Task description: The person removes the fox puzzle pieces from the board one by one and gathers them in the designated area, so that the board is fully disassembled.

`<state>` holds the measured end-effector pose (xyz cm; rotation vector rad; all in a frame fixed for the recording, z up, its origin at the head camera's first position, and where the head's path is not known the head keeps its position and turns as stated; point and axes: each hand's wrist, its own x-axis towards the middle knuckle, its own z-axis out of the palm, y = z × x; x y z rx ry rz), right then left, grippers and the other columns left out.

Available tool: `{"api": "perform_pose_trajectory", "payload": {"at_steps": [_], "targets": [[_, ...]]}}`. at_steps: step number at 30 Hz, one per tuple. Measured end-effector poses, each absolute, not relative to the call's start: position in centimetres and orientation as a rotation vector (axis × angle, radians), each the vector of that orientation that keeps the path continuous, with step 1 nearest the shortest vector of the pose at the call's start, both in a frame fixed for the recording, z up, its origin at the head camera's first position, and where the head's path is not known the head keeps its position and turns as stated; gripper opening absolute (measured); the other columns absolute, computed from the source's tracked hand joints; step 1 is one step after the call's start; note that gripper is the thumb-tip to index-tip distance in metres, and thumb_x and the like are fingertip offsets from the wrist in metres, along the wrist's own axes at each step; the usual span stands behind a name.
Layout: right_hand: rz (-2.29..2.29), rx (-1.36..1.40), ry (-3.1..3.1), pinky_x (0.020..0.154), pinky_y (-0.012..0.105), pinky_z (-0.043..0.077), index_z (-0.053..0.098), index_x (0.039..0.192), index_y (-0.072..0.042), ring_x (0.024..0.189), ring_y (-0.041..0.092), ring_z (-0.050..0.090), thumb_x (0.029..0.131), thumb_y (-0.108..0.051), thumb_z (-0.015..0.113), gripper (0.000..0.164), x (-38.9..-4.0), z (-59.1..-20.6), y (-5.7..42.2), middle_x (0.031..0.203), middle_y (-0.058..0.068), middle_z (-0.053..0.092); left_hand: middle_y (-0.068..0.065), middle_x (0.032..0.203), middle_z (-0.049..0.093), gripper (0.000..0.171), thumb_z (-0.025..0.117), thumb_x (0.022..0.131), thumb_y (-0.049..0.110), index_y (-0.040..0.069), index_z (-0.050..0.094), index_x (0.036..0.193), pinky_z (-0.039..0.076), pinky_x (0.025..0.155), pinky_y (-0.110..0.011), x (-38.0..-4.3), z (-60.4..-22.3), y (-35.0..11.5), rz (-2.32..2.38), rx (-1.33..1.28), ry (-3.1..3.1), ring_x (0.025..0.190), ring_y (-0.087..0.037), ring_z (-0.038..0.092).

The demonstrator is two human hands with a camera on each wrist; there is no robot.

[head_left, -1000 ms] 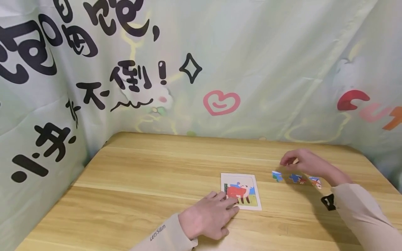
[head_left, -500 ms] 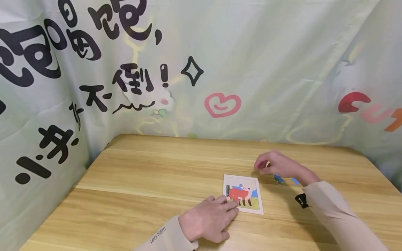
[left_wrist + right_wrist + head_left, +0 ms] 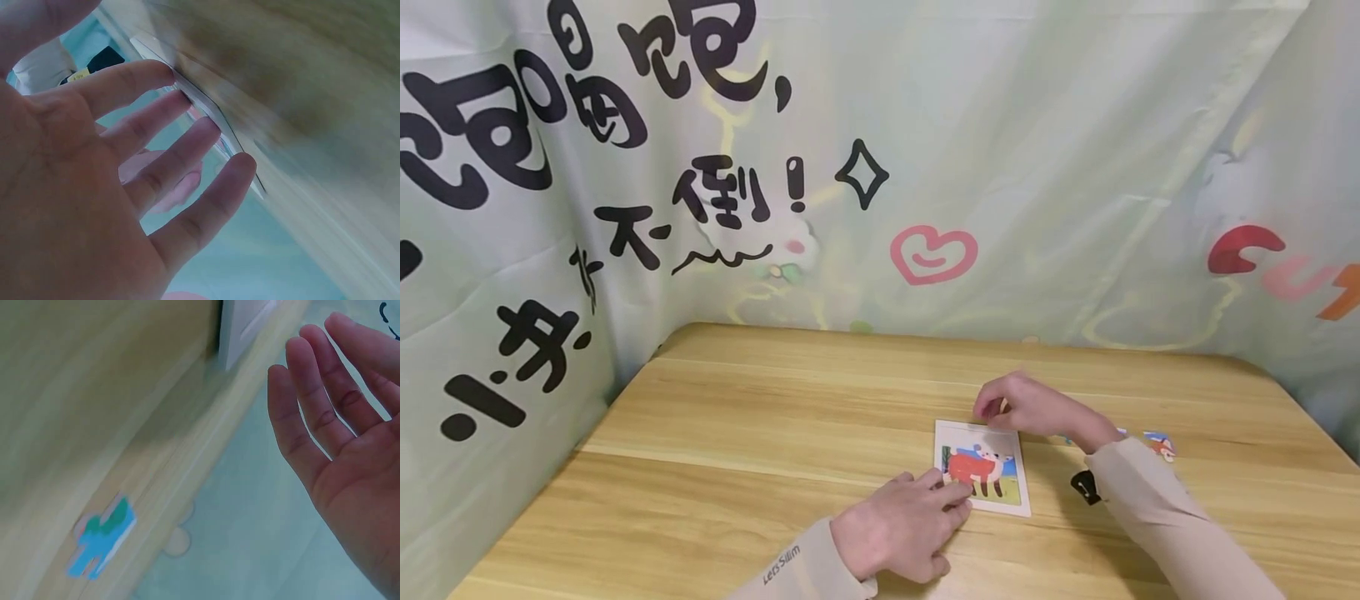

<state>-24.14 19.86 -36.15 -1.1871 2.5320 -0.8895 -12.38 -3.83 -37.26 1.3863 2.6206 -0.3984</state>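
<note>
A white-edged puzzle board (image 3: 1026, 497) with a red animal picture lies flat on the table. My left hand (image 3: 904, 525) rests on its near-left corner, fingers extended and spread; in the left wrist view, fingertips touch the board's edge (image 3: 209, 105). My right hand (image 3: 1030, 405) is over the far-right corner of the board, with loosely bent fingers. Nothing shows between the fingers of the right hand (image 3: 350, 419) in the right wrist view, where its thumb tip is hidden. To the right lie loose puzzle pieces (image 3: 1162, 446), partly covered by the right forearm. One blue-green piece (image 3: 103, 540) shows clearly.
The wooden table (image 3: 760, 433) stretches left and behind the hands. A pale printed curtain (image 3: 1045, 167) hangs along its back and left side. A black device (image 3: 1086, 487) sits at the right sleeve (image 3: 1157, 500).
My right hand has moved left, from above the loose pieces to the board's far-right corner. My left hand stays on the board. The head view has shifted slightly.
</note>
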Motion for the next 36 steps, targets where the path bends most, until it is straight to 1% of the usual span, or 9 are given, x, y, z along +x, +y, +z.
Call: {"api": "perform_pose_trajectory", "payload": {"at_steps": [5, 10, 15, 22, 27, 29, 31, 36], "targets": [[-0.887, -1.204, 2.52, 0.073, 0.029, 0.055, 0.075, 0.094, -0.001, 0.08, 0.008, 0.062, 0.083, 0.011, 0.069, 0.017, -24.1, -36.5, 18.9, 0.091, 0.0, 0.071, 0.015, 0.157, 0.037, 0.066, 0.063, 0.094, 0.054, 0.026, 0.05, 0.152, 0.044, 0.088, -0.023, -12.6, -37.2, -3.9, -0.39, 1.392, 2.606, 0.124, -0.007, 0.041], [-0.893, -1.21, 2.484, 0.074, 0.028, 0.055, 0.075, 0.095, 0.0, 0.08, 0.009, 0.062, 0.082, 0.013, 0.068, 0.02, -23.9, -37.0, 18.2, 0.092, 0.002, 0.072, 0.015, 0.157, 0.037, 0.065, 0.063, 0.094, 0.054, 0.026, 0.05, 0.152, 0.044, 0.088, -0.022, -12.6, -37.3, -3.9, -0.398, 1.397, 2.607, 0.124, -0.008, 0.041], [-0.89, -1.209, 2.468, 0.073, 0.027, 0.055, 0.075, 0.094, -0.001, 0.079, 0.007, 0.06, 0.081, 0.013, 0.068, 0.02, -23.8, -37.4, 17.6, 0.09, 0.001, 0.071, 0.015, 0.156, 0.038, 0.065, 0.063, 0.094, 0.054, 0.026, 0.05, 0.151, 0.045, 0.087, -0.021, -12.6, -37.3, -3.9, -0.413, 1.414, 2.611, 0.124, -0.008, 0.041], [-0.862, -1.149, 2.449, 0.067, 0.025, 0.053, 0.075, 0.095, -0.004, 0.073, 0.006, 0.056, 0.08, 0.011, 0.073, 0.022, -23.7, -37.7, 16.9, 0.088, -0.003, 0.068, 0.014, 0.157, 0.037, 0.066, 0.063, 0.094, 0.055, 0.026, 0.049, 0.152, 0.046, 0.09, -0.024, -12.7, -37.3, -3.9, -0.406, 1.414, 2.609, 0.127, -0.008, 0.041], [-0.851, -1.138, 2.426, 0.067, 0.025, 0.051, 0.076, 0.098, -0.003, 0.074, 0.007, 0.053, 0.079, 0.008, 0.075, 0.023, -23.5, -37.8, 16.7, 0.09, -0.004, 0.064, 0.014, 0.157, 0.036, 0.066, 0.063, 0.095, 0.054, 0.026, 0.049, 0.153, 0.047, 0.091, -0.025, -12.6, -37.3, -4.0, -0.398, 1.409, 2.608, 0.128, -0.008, 0.04], [-0.855, -1.131, 2.416, 0.067, 0.025, 0.05, 0.076, 0.099, -0.002, 0.074, 0.008, 0.052, 0.078, 0.009, 0.074, 0.024, -23.5, -37.8, 16.7, 0.09, -0.003, 0.063, 0.014, 0.159, 0.034, 0.067, 0.063, 0.095, 0.054, 0.026, 0.047, 0.154, 0.046, 0.093, -0.025, -12.6, -37.3, -4.0, -0.406, 1.397, 2.607, 0.13, -0.007, 0.039], [-0.856, -1.12, 2.41, 0.066, 0.024, 0.05, 0.076, 0.098, -0.002, 0.074, 0.008, 0.051, 0.078, 0.011, 0.072, 0.025, -23.4, -37.8, 16.6, 0.09, -0.003, 0.062, 0.014, 0.161, 0.032, 0.069, 0.061, 0.095, 0.056, 0.027, 0.044, 0.155, 0.044, 0.097, -0.027, -12.5, -37.3, -4.1, -0.426, 1.377, 2.606, 0.133, -0.006, 0.038], [-0.827, -1.123, 2.43, 0.064, 0.023, 0.05, 0.073, 0.089, -0.003, 0.071, 0.007, 0.051, 0.076, 0.019, 0.066, 0.027, -23.1, -37.7, 16.3, 0.088, -0.003, 0.061, 0.014, 0.164, 0.027, 0.076, 0.055, 0.095, 0.065, 0.028, 0.038, 0.158, 0.034, 0.111, -0.031, -12.1, -37.5, -4.3, -0.469, 1.34, 2.603, 0.141, -0.006, 0.032]]}}
